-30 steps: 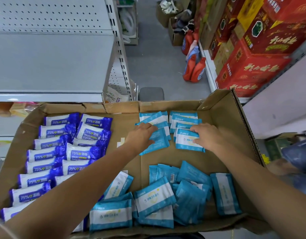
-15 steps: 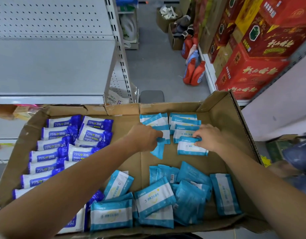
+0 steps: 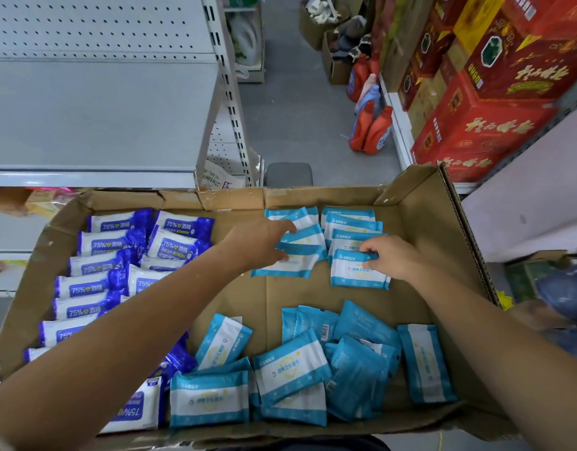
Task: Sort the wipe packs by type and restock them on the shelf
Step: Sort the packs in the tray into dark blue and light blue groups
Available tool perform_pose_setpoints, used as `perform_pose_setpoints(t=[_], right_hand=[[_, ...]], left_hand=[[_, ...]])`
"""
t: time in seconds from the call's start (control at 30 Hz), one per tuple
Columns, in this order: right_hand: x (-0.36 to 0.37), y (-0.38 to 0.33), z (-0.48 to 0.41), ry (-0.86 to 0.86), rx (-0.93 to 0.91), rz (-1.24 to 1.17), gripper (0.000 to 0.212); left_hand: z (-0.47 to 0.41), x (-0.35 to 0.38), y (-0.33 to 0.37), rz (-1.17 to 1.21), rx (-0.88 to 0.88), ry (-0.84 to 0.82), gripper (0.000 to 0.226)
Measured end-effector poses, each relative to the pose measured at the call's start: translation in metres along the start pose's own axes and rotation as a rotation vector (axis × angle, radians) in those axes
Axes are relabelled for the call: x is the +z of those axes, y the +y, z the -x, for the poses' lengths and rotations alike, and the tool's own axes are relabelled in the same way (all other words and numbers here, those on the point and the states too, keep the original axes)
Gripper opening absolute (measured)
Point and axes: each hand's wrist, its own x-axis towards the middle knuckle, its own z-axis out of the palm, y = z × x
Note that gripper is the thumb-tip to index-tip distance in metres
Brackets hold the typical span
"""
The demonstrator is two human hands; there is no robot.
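Tipped since half a second back, from on-edge to flat: teal pack [image 3: 285,266], now at near end of left teal row, beneath left hand [image 3: 261,245]. Left fingers extended, touching that pack and the one behind, curled round neither; read as open, pressing down. Right hand [image 3: 393,260] pinching far edge of front pack [image 3: 358,275] in right teal row, thumb and fingertips closed on it. Both rows at far right of cardboard box [image 3: 450,222]. Loose teal packs [image 3: 345,362] heaped at near edge, some face down. Dark-blue 75% packs [image 3: 117,265] rowed along left side. Step judged: sorting the teal type, partway; nothing yet on grey shelf [image 3: 101,118] above. Next move, as judged: let go, reach back to heap, take one pack, turn label up, seat squarely against a row.
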Motion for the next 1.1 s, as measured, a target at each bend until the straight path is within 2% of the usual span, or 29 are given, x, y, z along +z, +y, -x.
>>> perform_pose_setpoints(t=[0.17,0.37,0.5,0.6,0.67,0.7,0.77,0.83,0.9,0.97,1.03,1.1], right_hand=[[0.005,-0.003,-0.002,0.083,0.023,0.016,0.041],[0.009,-0.009,-0.001,0.185,0.027,0.169,0.042],[0.007,-0.01,0.005,0.199,0.063,0.159,0.041],[0.004,-0.009,0.014,0.238,0.039,0.083,0.033],[0.003,-0.012,0.025,0.162,-0.001,-0.057,0.021],[0.004,-0.015,0.031,0.069,-0.016,-0.1,0.019],[0.008,-0.02,0.042,-0.185,-0.038,-0.116,0.023],[0.018,-0.022,0.052,-0.387,-0.049,-0.083,0.033],[0.034,-0.019,0.058,-0.422,-0.039,-0.06,0.046],[0.044,-0.018,0.063,-0.375,-0.002,-0.097,0.053],[0.046,-0.018,0.064,-0.362,0.004,-0.092,0.043],[0.041,-0.015,0.066,-0.382,-0.02,-0.091,0.031]], left_hand=[[-0.014,0.029,0.004,0.152,-0.009,0.027,0.036],[-0.026,0.059,0.005,-0.07,0.012,0.153,0.04],[-0.024,0.066,0.001,-0.076,-0.006,0.21,0.048],[-0.013,0.071,0.006,-0.024,0.128,0.336,0.042],[-0.003,0.078,0.014,0.091,0.3,0.224,0.03],[0.003,0.085,0.017,0.088,0.384,0.131,0.032],[0.012,0.1,0.021,-0.036,0.566,0.021,0.056],[0.02,0.109,0.022,-0.165,0.729,0.039,0.076],[0.03,0.112,0.026,-0.216,0.834,0.026,0.07],[0.038,0.118,0.029,-0.239,0.926,0.069,0.049],[0.041,0.121,0.03,-0.246,0.953,0.061,0.046],[0.037,0.121,0.03,-0.305,0.937,-0.023,0.062]])
